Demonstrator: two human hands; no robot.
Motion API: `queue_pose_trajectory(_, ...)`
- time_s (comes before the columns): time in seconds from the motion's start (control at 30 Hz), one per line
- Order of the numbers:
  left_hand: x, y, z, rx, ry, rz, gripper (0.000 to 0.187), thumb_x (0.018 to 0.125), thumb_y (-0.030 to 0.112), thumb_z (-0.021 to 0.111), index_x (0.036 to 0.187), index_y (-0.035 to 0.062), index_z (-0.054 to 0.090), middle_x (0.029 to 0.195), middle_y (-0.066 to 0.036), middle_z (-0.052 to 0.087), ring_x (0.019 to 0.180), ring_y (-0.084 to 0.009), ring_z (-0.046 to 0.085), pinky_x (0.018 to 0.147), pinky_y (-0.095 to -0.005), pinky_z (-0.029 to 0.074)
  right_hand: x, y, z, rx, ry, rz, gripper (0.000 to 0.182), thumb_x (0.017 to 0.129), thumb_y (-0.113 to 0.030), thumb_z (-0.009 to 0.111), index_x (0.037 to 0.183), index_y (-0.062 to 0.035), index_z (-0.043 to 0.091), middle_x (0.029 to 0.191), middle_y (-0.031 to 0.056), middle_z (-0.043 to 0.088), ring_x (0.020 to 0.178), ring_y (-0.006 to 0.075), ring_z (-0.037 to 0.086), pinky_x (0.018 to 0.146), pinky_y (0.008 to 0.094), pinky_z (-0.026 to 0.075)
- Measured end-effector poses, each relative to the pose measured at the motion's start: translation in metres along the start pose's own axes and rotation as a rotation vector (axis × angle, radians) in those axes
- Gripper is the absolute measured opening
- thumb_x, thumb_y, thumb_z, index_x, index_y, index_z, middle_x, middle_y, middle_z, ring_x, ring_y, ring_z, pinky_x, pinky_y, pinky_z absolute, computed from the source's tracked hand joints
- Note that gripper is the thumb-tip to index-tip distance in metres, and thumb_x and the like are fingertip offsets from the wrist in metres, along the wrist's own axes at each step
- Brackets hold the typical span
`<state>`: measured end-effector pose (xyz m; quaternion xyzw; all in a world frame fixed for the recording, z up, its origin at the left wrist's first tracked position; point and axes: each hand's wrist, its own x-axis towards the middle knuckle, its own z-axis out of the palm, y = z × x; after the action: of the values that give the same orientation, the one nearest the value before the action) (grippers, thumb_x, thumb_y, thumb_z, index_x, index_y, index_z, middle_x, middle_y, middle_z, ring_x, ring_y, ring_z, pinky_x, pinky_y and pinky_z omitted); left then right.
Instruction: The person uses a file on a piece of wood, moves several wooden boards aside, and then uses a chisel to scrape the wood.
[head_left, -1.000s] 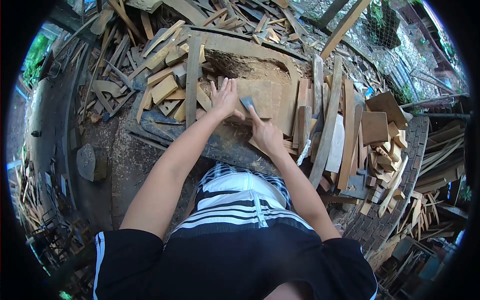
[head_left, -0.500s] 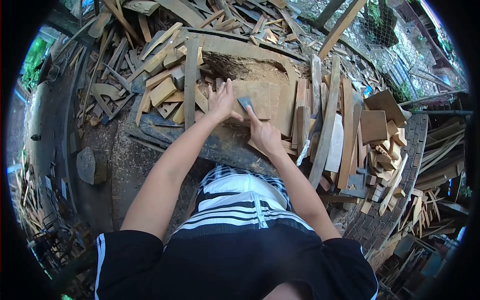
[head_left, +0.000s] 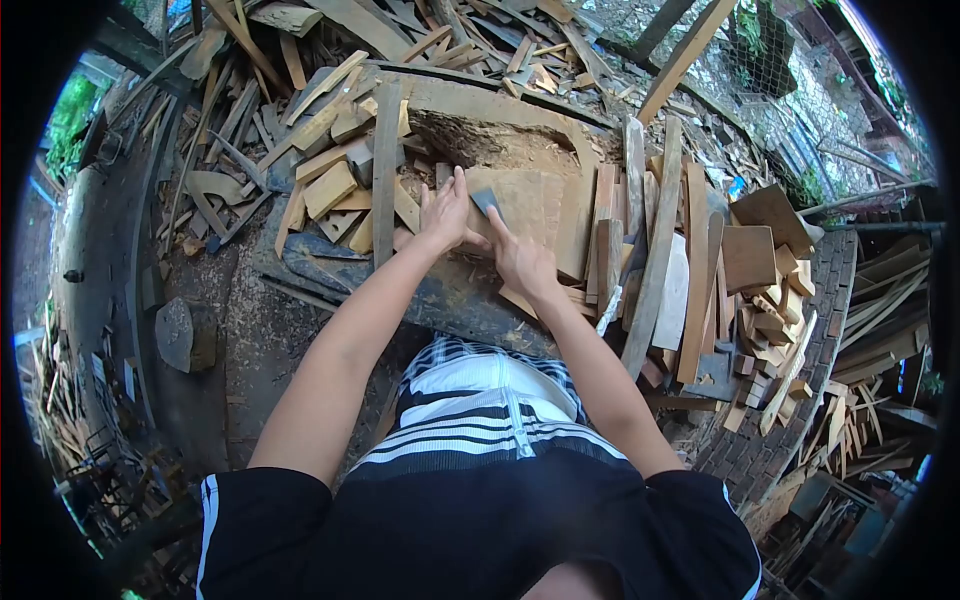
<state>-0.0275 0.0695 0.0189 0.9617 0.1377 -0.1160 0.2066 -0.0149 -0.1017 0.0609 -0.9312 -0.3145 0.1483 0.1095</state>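
Observation:
My left hand (head_left: pixel 446 216) lies with its fingers stretched out at the left edge of a flat wooden board (head_left: pixel 522 205). In my right hand (head_left: pixel 525 262) is a small dark grey piece of sandpaper (head_left: pixel 484 199), pressed against the board's face with the index finger stretched along it. The other fingers of that hand are curled under and partly hidden. My left thumb comes close to the right hand's knuckles. Beneath the board is a thick, rough-hollowed wooden slab (head_left: pixel 450 97).
A long narrow plank (head_left: pixel 385 170) lies left of the board. Several upright-lying strips, among them a long grey batten (head_left: pixel 655 250), line the right side. Small wood blocks (head_left: pixel 770 325) are heaped farther right. Offcuts (head_left: pixel 330 190) fill the left of the bench.
My right hand has slid a little to the left with the sandpaper, nearer my left hand. The left hand stays at the board's edge.

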Motion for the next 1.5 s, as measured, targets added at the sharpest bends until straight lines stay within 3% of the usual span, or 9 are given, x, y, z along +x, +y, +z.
queue_pose_trajectory(0.2, 0.003, -0.005, 0.01, -0.008, -0.006, 0.018, 0.154, 0.038, 0.053, 0.091, 0.148, -0.007, 0.0, 0.144, -0.024, 0.04, 0.138, -0.0306, 0.036, 0.116, -0.0525, 0.018, 0.003, 0.003, 0.007, -0.01, -0.044, 0.013, 0.054, 0.095, -0.026, 0.045, 0.147, -0.03, 0.032, 0.077, 0.0232, 0.067, 0.068, 0.0398, 0.067, 0.06, 0.051, 0.053)
queue_pose_trajectory(0.3, 0.007, -0.009, 0.006, -0.032, -0.004, 0.043, 0.148, 0.043, 0.05, 0.09, 0.149, -0.0037, 0.002, 0.15, -0.023, 0.032, 0.139, -0.0342, 0.034, 0.113, -0.0604, 0.018, 0.034, -0.003, 0.009, -0.021, -0.008, 0.032, 0.054, 0.095, -0.026, 0.045, 0.147, -0.0311, 0.031, 0.079, 0.0235, 0.067, 0.07, 0.0397, 0.067, 0.061, 0.0513, 0.053)
queue_pose_trajectory(0.4, 0.001, 0.006, -0.008, 0.123, -0.004, 0.031, 0.152, 0.036, 0.056, 0.089, 0.15, -0.0017, 0.006, 0.157, -0.02, 0.015, 0.146, -0.0328, 0.013, 0.113, -0.0617, 0.014, 0.011, 0.01, 0.006, -0.016, -0.02, 0.042, 0.054, 0.096, -0.027, 0.043, 0.148, -0.0317, 0.028, 0.079, 0.0229, 0.067, 0.07, 0.0403, 0.066, 0.061, 0.0509, 0.053)
queue_pose_trajectory(0.5, 0.007, 0.01, -0.011, 0.22, -0.031, 0.089, 0.153, 0.031, 0.059, 0.088, 0.149, -0.0034, 0.012, 0.156, -0.02, 0.015, 0.146, -0.034, 0.011, 0.114, -0.0613, 0.013, -0.04, 0.025, -0.016, -0.002, -0.129, 0.114, 0.053, 0.097, -0.028, 0.041, 0.149, -0.0315, 0.027, 0.079, 0.0225, 0.067, 0.071, 0.0414, 0.066, 0.062, 0.0511, 0.052)
queue_pose_trajectory(0.63, 0.016, 0.014, -0.007, 0.27, -0.077, 0.069, 0.155, 0.026, 0.059, 0.089, 0.147, -0.0052, 0.017, 0.157, -0.02, 0.015, 0.147, -0.0315, 0.011, 0.115, -0.0588, 0.01, -0.047, 0.031, -0.025, -0.012, -0.18, 0.16, 0.052, 0.098, -0.029, 0.04, 0.148, -0.0312, 0.028, 0.079, 0.0233, 0.067, 0.072, 0.0428, 0.066, 0.063, 0.0519, 0.052)
queue_pose_trajectory(0.83, 0.018, 0.016, -0.007, 0.282, -0.091, 0.051, 0.153, 0.028, 0.058, 0.09, 0.147, -0.0047, 0.017, 0.156, -0.021, 0.017, 0.146, -0.0319, 0.014, 0.115, -0.0591, 0.01, 0.022, 0.027, 0.007, 0.022, 0.075, 0.094, 0.05, 0.095, -0.025, 0.042, 0.145, -0.0298, 0.037, 0.076, 0.0226, 0.067, 0.067, 0.0392, 0.067, 0.059, 0.0508, 0.053)
queue_pose_trajectory(1.1, 0.013, 0.013, -0.008, 0.207, -0.085, 0.058, 0.152, 0.029, 0.056, 0.091, 0.147, -0.0044, 0.017, 0.156, -0.022, 0.017, 0.146, -0.0322, 0.015, 0.115, -0.0597, 0.012, -0.031, 0.028, -0.006, 0.015, -0.074, 0.111, 0.053, 0.093, -0.022, 0.043, 0.145, -0.0308, 0.037, 0.082, 0.023, 0.068, 0.068, 0.0384, 0.068, 0.061, 0.0505, 0.054)
queue_pose_trajectory(1.3, 0.017, 0.014, -0.009, 0.235, -0.096, 0.056, 0.152, 0.029, 0.056, 0.091, 0.147, -0.0036, 0.016, 0.156, -0.021, 0.017, 0.145, -0.0316, 0.018, 0.114, -0.06, 0.014, 0.047, 0.024, 0.013, 0.038, 0.086, 0.046, 0.056, 0.091, -0.019, 0.043, 0.146, -0.0303, 0.036, 0.084, 0.0224, 0.068, 0.07, 0.0383, 0.068, 0.063, 0.0507, 0.055)
queue_pose_trajectory(1.5, 0.014, 0.017, -0.011, 0.266, -0.114, 0.033, 0.152, 0.029, 0.058, 0.09, 0.148, -0.0028, 0.016, 0.156, -0.02, 0.017, 0.145, -0.031, 0.019, 0.114, -0.0595, 0.015, -0.039, 0.028, -0.023, 0.019, -0.111, 0.138, 0.054, 0.092, -0.02, 0.043, 0.145, -0.0284, 0.037, 0.083, 0.023, 0.068, 0.071, 0.039, 0.068, 0.062, 0.0516, 0.054)
